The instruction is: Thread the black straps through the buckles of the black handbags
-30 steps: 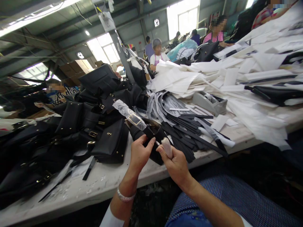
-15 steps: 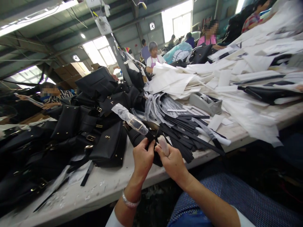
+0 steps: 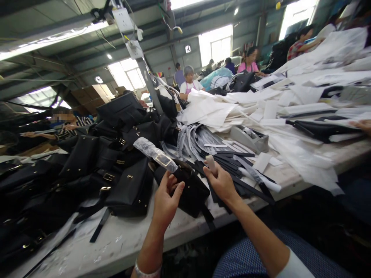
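A black handbag (image 3: 189,189) with gold studs lies tilted on the table right in front of me. Its strap with a gold buckle, wrapped in clear plastic (image 3: 147,148), sticks out toward the upper left. My left hand (image 3: 168,199) is beside the strap's lower end, thumb and fingers apart; whether a fingertip touches the bag is unclear. To the right of the bag, my right hand (image 3: 222,183) is closed around a small whitish roll-shaped piece (image 3: 211,163), whose top shows above the fist. Just behind that hand lie loose black strips (image 3: 232,166).
Black handbags (image 3: 127,185) are heaped on the left. White sheets (image 3: 208,112) cover much of the table's far right. A grey tape dispenser (image 3: 251,138) stands behind the strips. A co-worker's hand (image 3: 362,125) reaches in at the right edge. Other people sit farther back.
My hands have moved apart. The left thumb has come off the strap, and the right hand has shifted right and slightly up with the whitish piece. More of the bag shows between them.
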Tool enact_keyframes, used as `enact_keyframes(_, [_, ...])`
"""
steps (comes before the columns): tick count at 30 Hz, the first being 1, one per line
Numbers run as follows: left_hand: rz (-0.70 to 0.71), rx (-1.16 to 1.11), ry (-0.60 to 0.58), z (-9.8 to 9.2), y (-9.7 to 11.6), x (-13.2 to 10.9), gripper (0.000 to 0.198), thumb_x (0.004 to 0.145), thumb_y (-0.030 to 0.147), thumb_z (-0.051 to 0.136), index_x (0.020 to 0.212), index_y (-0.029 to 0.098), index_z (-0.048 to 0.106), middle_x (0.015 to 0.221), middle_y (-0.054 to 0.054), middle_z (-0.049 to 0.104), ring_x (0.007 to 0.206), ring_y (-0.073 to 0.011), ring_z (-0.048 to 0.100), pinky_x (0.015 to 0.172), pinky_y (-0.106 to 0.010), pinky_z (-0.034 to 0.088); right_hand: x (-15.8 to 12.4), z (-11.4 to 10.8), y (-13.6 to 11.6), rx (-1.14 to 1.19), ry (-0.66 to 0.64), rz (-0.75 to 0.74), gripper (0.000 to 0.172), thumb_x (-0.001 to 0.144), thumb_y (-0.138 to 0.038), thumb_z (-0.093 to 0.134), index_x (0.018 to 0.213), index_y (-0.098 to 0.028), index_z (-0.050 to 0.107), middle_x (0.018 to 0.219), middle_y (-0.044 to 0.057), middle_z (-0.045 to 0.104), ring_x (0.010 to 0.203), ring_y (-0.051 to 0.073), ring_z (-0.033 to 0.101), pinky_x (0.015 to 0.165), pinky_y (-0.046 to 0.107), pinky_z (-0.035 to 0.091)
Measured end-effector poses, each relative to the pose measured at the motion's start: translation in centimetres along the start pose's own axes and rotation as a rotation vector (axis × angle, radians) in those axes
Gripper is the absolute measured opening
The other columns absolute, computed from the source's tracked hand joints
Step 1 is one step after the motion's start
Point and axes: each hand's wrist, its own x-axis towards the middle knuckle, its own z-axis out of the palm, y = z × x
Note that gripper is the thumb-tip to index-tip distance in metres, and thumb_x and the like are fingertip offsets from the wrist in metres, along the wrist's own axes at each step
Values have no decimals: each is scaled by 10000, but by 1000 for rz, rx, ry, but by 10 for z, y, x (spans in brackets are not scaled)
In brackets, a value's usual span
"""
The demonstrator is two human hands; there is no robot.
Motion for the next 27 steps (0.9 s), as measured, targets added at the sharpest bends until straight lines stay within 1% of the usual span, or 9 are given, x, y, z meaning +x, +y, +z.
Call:
enact_keyframes(2, [-21, -140, 66, 2, 6, 3, 671, 894, 450, 654, 1472, 222, 399, 1373, -132, 604, 1254, -253, 583, 1008, -351, 494, 12, -3, 3, -355, -47, -55, 514, 829, -303, 671, 1315, -158, 584, 1113, 156, 698, 1043, 324, 646, 891, 430, 492])
enact_keyframes(4, [-67, -279, 124, 5, 15, 9, 653, 906, 546, 593, 1448, 213, 446, 1349, -140, 620, 1212, -258, 613, 963, -353, 519, 14, -4, 1, -566, -37, -93, 546, 798, -210, 686, 1332, -145, 587, 1345, 225, 581, 1247, 397, 528, 1006, 533, 424])
enact_keyframes(7, [-127, -412, 150, 9, 28, 23, 610, 885, 608, 581, 1324, 186, 576, 1242, -141, 683, 1091, -243, 673, 881, -335, 547, 7, 0, -12, -554, -2, -275, 385, 891, -268, 612, 1266, -192, 651, 1501, 174, 445, 1382, 372, 392, 1101, 559, 354])
enact_keyframes(9, [-110, -410, 123, 12, 35, 31, 518, 867, 567, 635, 1199, 169, 656, 1171, -127, 714, 1041, -225, 686, 869, -312, 542, 0, 7, -23, -408, -100, -388, 352, 941, -340, 565, 1264, -234, 655, 1489, 110, 478, 1404, 318, 378, 1141, 519, 340])
enact_keyframes(12, [-56, -329, 63, 19, 41, 33, 397, 860, 484, 682, 1092, 163, 711, 1110, -105, 737, 1012, -213, 689, 922, -320, 519, -7, 19, -34, -222, -222, -412, 251, 928, -311, 604, 1143, -252, 718, 1375, 65, 600, 1365, 288, 440, 1143, 493, 357])
enact_keyframes(16, [-12, -112, 67, 32, 37, 18, 331, 874, 434, 675, 1056, 163, 733, 1046, -87, 758, 1002, -232, 694, 937, -334, 509, -8, 27, -33, -74, -177, -410, 192, 905, -215, 635, 1056, -255, 745, 1196, 46, 706, 1264, 256, 536, 1125, 468, 383])
enact_keyframes(20, [69, 128, 161, 39, 16, -1, 282, 866, 376, 681, 1069, 187, 729, 1072, -82, 753, 1033, -269, 684, 963, -380, 497, -10, 26, -29, -70, -143, -440, 201, 906, -176, 605, 1029, -248, 747, 1174, 43, 712, 1276, 258, 516, 1130, 486, 366])
enact_keyframes(24, [110, 271, 187, 32, 1, -9, 280, 878, 349, 652, 1106, 203, 724, 1164, -100, 724, 1139, -300, 641, 1056, -437, 435, -14, 22, -26, -96, -221, -426, 366, 827, -78, 600, 1126, -257, 710, 1261, 39, 667, 1312, 252, 487, 1160, 482, 343])
enact_keyframes(27, [88, 213, 104, 22, 5, -10, 447, 873, 376, 659, 1286, 207, 627, 1257, -118, 685, 1201, -296, 617, 1069, -430, 431, -26, 20, -19, -113, -255, -373, 551, 802, -97, 608, 1327, -263, 593, 1492, 66, 476, 1409, 262, 386, 1189, 482, 314])
